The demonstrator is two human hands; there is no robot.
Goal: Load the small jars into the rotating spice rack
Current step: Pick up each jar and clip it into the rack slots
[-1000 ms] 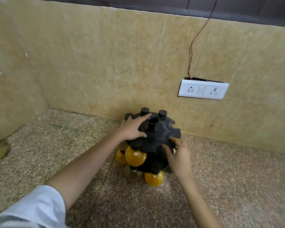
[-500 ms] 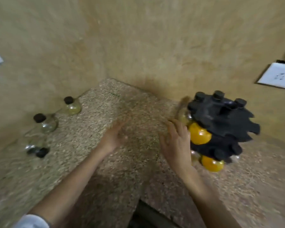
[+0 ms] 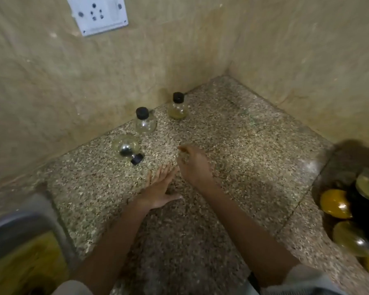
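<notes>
Both my hands empty, left hand (image 3: 161, 189) flat and spread, right hand (image 3: 193, 165) loosely curled, near 3 jars by the wall; tipped jar (image 3: 126, 148) may roll if nudged, rack (image 3: 362, 211) far right.

Speckled granite counter (image 3: 232, 145): two jars upright (image 3: 144, 122) (image 3: 178, 107), one toppled (image 3: 127, 149), loaded rack (image 3: 358, 211) right.

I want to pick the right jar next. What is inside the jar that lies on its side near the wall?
The tipped jar is clear glass with a small dark clump low inside, near its black cap. What the clump is cannot be told. The rest looks empty.
</notes>
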